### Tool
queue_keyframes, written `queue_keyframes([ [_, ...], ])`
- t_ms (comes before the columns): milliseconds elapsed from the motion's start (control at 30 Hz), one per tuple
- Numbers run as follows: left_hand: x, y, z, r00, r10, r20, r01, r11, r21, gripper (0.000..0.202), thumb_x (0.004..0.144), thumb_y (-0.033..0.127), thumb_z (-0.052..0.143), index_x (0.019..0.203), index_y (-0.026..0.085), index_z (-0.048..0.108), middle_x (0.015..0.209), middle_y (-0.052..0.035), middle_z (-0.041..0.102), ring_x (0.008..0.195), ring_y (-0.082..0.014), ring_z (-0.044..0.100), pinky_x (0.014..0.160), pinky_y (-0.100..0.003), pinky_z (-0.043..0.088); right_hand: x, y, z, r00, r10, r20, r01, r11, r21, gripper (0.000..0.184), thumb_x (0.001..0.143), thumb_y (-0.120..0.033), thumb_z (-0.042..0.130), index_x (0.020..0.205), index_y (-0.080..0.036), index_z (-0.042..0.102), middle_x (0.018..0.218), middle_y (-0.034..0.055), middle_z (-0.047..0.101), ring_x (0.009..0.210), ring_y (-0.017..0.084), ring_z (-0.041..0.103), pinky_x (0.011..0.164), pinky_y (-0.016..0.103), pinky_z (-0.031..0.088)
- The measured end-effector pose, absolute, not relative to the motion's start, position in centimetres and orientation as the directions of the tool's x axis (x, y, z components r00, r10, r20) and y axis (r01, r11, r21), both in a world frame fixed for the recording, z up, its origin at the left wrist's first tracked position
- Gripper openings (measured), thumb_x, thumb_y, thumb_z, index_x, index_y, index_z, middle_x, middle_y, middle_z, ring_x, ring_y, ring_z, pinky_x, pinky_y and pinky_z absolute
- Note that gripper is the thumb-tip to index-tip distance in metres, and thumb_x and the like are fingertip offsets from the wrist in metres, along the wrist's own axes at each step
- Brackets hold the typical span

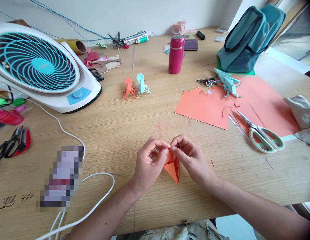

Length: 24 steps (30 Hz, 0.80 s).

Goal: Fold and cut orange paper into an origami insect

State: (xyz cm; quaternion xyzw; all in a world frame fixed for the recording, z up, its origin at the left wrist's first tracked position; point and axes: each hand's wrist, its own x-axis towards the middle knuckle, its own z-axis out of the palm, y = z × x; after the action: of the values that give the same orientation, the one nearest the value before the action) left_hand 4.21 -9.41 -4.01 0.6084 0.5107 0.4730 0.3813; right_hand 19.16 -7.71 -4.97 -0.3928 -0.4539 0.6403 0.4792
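A small folded orange paper piece [173, 168] is held just above the wooden table [125, 126], its point aimed toward me. My left hand [147, 163] pinches its top left edge with curled fingers. My right hand [190, 158] pinches the top right edge, fingertips meeting those of the left hand. Farther back stand a finished orange origami figure [128, 88] and a light blue origami figure [142, 84] side by side.
Orange paper sheets [210, 106] with cut edges lie at the right, with green-handled scissors [263, 135] and a teal origami figure [227, 83] on them. A fan [42, 66] stands at the left, its white cable [95, 186] trailing forward. A pink bottle [176, 53] and teal backpack [247, 36] sit behind.
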Motion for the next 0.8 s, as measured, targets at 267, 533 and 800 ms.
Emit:
queue_keyframes([
  [267,3.83,-9.34,-3.99,0.083,0.946,0.315,0.323,-0.324,0.889,0.019,0.090,0.007,0.058,0.089,0.021,0.070,0.086,-0.0008,0.063,0.078,-0.0114,0.060,0.064,-0.019,0.049,19.12,-7.69,-4.96,-0.240,0.970,-0.036,-0.254,-0.098,-0.962,0.024,0.086,-0.041,0.072,0.084,-0.020,0.061,0.078,-0.0001,0.057,0.069,0.012,0.052,0.065,0.025,0.046],
  [533,4.44,-9.73,-3.99,0.036,0.995,0.092,0.221,-0.098,0.970,0.004,0.089,0.017,0.064,0.091,0.020,0.061,0.084,0.0008,0.064,0.075,-0.0113,0.063,0.062,-0.018,0.053,19.04,-8.00,-4.87,-0.221,0.974,-0.037,-0.276,-0.099,-0.956,0.022,0.088,-0.038,0.071,0.084,-0.019,0.059,0.078,-0.0012,0.058,0.066,0.010,0.054,0.061,0.022,0.047],
  [800,4.38,-9.64,-4.02,0.029,0.982,0.187,0.307,-0.187,0.933,0.007,0.088,0.011,0.063,0.089,0.018,0.063,0.082,0.0013,0.068,0.074,-0.0085,0.065,0.068,-0.016,0.054,19.14,-7.68,-5.00,-0.242,0.966,-0.089,-0.273,-0.156,-0.949,0.023,0.084,-0.038,0.074,0.085,-0.019,0.062,0.078,-0.0010,0.059,0.068,0.010,0.054,0.063,0.022,0.048],
])
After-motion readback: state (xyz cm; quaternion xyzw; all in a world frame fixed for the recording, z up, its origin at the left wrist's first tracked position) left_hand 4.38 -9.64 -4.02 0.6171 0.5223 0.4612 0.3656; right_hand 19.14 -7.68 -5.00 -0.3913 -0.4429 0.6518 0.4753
